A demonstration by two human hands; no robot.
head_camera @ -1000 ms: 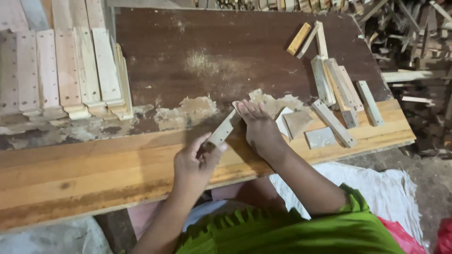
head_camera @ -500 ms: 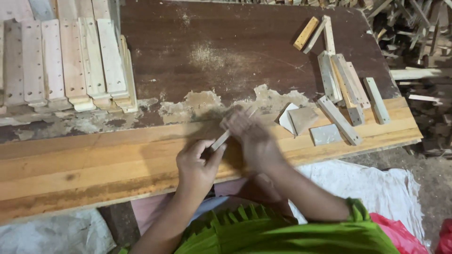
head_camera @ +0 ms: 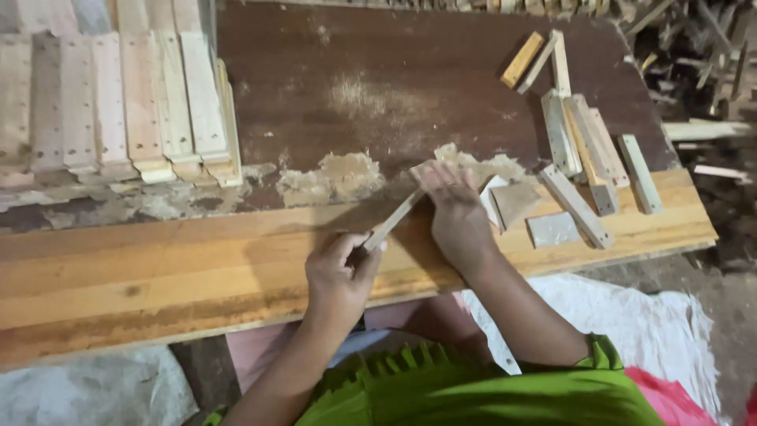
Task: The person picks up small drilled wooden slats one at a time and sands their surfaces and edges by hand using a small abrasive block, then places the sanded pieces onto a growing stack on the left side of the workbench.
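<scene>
My left hand [head_camera: 341, 274] grips the near end of a thin pale wooden strip [head_camera: 397, 219] that slants up and to the right over the workbench [head_camera: 158, 268]. My right hand [head_camera: 455, 213] lies flat, fingers together, over the strip's far end, pressing a piece of sandpaper that is mostly hidden beneath the palm. Sawdust [head_camera: 335, 177] is piled just beyond the hands on the dark board.
A row of pale flat slats [head_camera: 118, 110] is stacked at the back left. Several short wooden sticks [head_camera: 587, 150] and small sandpaper pieces [head_camera: 552, 229] lie at the right. Scrap wood [head_camera: 702, 71] litters the floor past the bench's right edge.
My right hand slid back and forth along the strip and now rests at its far end. The left hand keeps its hold on the near end.
</scene>
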